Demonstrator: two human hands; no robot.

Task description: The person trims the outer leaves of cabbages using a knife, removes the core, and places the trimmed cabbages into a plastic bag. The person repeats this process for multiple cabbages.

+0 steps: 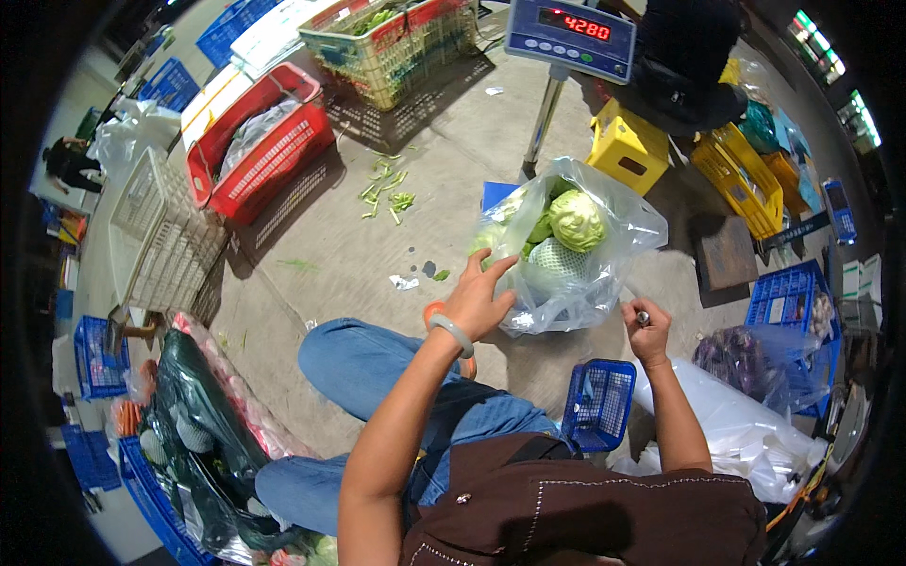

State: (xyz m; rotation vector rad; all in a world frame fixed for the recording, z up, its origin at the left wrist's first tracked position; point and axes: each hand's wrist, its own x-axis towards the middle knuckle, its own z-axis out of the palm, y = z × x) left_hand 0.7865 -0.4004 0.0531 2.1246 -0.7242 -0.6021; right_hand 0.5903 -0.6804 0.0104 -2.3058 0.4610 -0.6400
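Note:
A clear plastic bag (566, 304) of cabbages stands on a digital platform scale, and its mouth gapes at the top. One pale green cabbage (577, 221) shows at the opening, above another wrapped in white foam netting (558, 260). My left hand (476, 301), with a pale bangle at the wrist, has its fingers spread at the bag's left side; whether they touch the plastic I cannot tell. To the right of the bag my right hand (648, 327) is closed around a small knife or similar tool with a metal end (643, 318). The scale's display (570, 32) glows red on a metal post.
Green vegetable trimmings (389, 191) litter the concrete floor. A red crate (262, 148) and a cream crate (159, 240) stand left; yellow crates (630, 145) stand at the upper right. A small blue basket (600, 405) sits by my right side, near plastic bags (743, 424). A person (74, 164) bends far left.

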